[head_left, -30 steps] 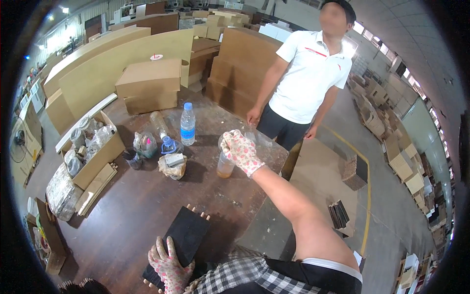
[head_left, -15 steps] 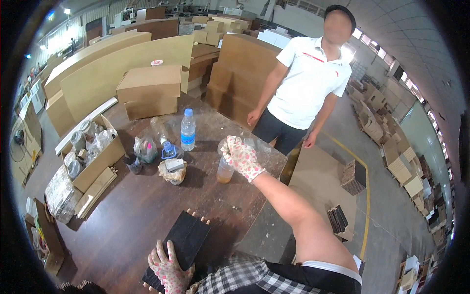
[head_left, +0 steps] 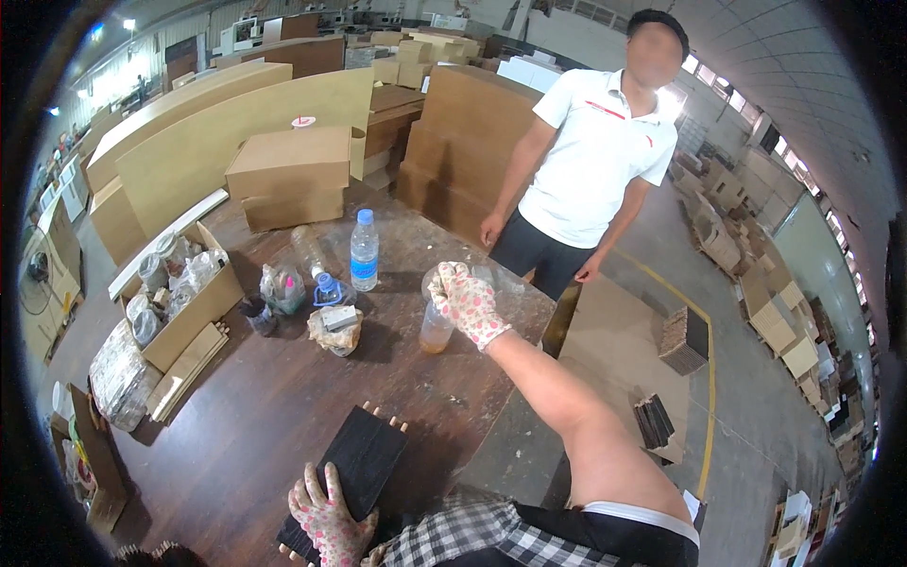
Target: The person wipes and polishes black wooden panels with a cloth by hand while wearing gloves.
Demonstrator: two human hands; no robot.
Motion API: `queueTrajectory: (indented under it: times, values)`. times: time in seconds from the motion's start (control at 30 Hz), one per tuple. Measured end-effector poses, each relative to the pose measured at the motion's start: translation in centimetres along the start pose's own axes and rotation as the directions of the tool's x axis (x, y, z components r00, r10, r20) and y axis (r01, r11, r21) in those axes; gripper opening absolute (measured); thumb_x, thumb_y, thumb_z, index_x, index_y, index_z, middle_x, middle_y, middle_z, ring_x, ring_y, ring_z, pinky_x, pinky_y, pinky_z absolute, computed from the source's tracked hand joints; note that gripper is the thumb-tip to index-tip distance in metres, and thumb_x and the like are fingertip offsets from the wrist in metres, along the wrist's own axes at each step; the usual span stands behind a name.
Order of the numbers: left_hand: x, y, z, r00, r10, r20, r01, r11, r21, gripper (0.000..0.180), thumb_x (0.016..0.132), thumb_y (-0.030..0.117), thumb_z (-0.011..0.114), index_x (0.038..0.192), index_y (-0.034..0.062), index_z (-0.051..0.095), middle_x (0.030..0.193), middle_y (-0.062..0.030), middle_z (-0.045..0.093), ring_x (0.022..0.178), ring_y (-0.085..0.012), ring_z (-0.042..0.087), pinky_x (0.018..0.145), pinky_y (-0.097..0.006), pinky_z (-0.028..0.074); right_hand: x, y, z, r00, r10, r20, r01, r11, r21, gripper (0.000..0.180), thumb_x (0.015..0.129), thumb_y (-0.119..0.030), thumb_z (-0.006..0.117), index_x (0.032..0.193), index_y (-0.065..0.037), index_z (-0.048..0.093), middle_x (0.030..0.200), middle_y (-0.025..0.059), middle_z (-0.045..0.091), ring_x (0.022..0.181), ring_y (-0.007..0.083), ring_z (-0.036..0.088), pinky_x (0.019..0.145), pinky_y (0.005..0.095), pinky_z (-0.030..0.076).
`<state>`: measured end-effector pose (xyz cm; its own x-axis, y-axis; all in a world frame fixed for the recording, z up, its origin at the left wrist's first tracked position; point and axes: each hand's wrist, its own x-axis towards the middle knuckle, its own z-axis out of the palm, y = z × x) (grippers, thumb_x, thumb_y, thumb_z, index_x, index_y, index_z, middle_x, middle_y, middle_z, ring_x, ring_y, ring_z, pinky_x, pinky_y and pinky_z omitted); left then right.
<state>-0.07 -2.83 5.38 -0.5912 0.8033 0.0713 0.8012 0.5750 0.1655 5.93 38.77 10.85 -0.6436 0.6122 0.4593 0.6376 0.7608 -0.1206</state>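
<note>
My left hand (head_left: 331, 520), in a white glove with pink spots, lies with fingers spread on a flat black panel (head_left: 364, 463). Short pale wooden dowels (head_left: 385, 418) stick out of the panel's far end, and more show at its near end. My right hand (head_left: 465, 307), gloved alike, is stretched far forward over a clear plastic cup (head_left: 435, 333) with amber liquid in its bottom. Its fingers are closed in a pinch beside the cup's upper part; what they hold is hidden.
Left of the cup stand a water bottle (head_left: 364, 250), a paper-wrapped tub (head_left: 335, 331) and small bagged items (head_left: 283, 286). A cardboard box of jars (head_left: 194, 312) sits at the left. Across the table (head_left: 236, 406) a person in a white shirt (head_left: 605, 156) stands. Dark panel stacks (head_left: 685, 340) lie right.
Both my hands stay almost where they were. The person's hand at the right has moved slightly inward. The rest shifts only slightly in the picture.
</note>
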Motion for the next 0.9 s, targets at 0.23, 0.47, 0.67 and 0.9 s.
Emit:
queueTrajectory:
  times: [0.23,0.47,0.67,0.9]
  values:
    - [0.1,0.5,-0.7,1.000,0.002,-0.020,-0.002,1.000,-0.016,0.107,0.048,0.042,0.084,0.139,0.0079,0.041,0.142,-0.0213,0.038,0.129,-0.0402,0.037,0.110,-0.056,0.025,-0.4,-0.7,-1.4,0.999,0.047,-0.025,-0.046,0.999,0.024,0.023,0.087,-0.031,0.061,0.099,-0.012,0.056,0.096,0.0136,0.060,0.092,0.0326,0.062,0.073,0.0459,0.053]
    - [-0.3,0.9,-3.5,0.999,-0.020,0.033,0.022,0.998,-0.064,0.099,0.061,0.043,0.082,0.145,0.0147,0.039,0.147,-0.0176,0.038,0.129,-0.0379,0.039,0.108,-0.052,0.030,-1.1,-1.0,-0.6,0.996,0.074,0.050,-0.074,0.997,-0.005,0.024,0.088,-0.032,0.060,0.101,-0.013,0.056,0.097,0.0127,0.059,0.092,0.0330,0.062,0.073,0.0456,0.052]
    - [-0.1,0.7,-2.8,0.999,-0.019,0.030,0.021,0.998,-0.053,0.100,0.060,0.045,0.083,0.145,0.0168,0.039,0.147,-0.0157,0.038,0.129,-0.0369,0.039,0.108,-0.052,0.031,-0.6,-0.4,-0.3,0.999,0.045,-0.008,-0.045,0.998,0.036,0.023,0.087,-0.031,0.061,0.100,-0.013,0.056,0.098,0.0117,0.061,0.090,0.0321,0.063,0.073,0.0456,0.053]
    - [0.2,1.0,-3.0,1.000,-0.017,0.021,0.018,0.999,-0.040,0.100,0.060,0.046,0.083,0.145,0.0168,0.040,0.146,-0.0150,0.038,0.128,-0.0368,0.040,0.108,-0.052,0.031,-0.2,-0.4,0.0,0.998,0.038,-0.054,-0.035,0.998,0.059,0.020,0.086,-0.028,0.061,0.097,-0.012,0.055,0.094,0.0120,0.061,0.088,0.0328,0.064,0.071,0.0463,0.053]
